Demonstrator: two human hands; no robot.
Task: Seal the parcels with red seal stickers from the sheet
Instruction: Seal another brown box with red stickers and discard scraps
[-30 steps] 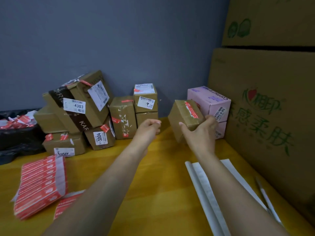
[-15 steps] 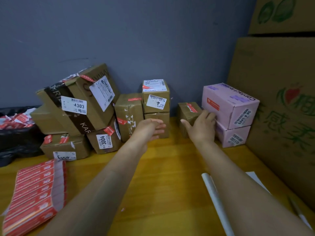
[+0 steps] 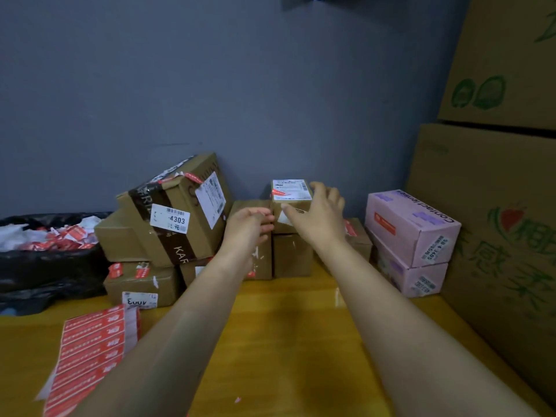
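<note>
The sheet of red seal stickers [image 3: 90, 353] is lying nearest, on the left of the yellow surface [image 3: 285, 341], well behind both hands and touching neither. Both bare forearms are stretching away over the surface toward the pile of parcels against the grey wall [image 3: 270, 100].

The right hand [image 3: 319, 215] is gripping the small parcel [image 3: 290, 195] sitting on top of a plain brown box [image 3: 291, 255]. Its thumb is lying across the front face and its fingers are curling over the top right edge, beside the white label. A red seal is already showing on that parcel's top. The left hand [image 3: 249, 224] is reaching in at the small parcel's lower left corner with its fingertips right up against it. I cannot tell whether it is gripping or only touching.

Behind the left hand an upright parcel [image 3: 252, 206] is standing. Further left a big tilted box [image 3: 180, 206] marked 4303 is leaning on the others, with a flat parcel [image 3: 141, 281] lying below it. Behind the right wrist another sealed parcel [image 3: 358, 236] is peeking out. Two pink boxes [image 3: 412, 227] are sitting stacked to the right, next to tall printed cartons [image 3: 496, 221]. Far left, a black bag [image 3: 45, 266] is holding torn red and white scraps.
</note>
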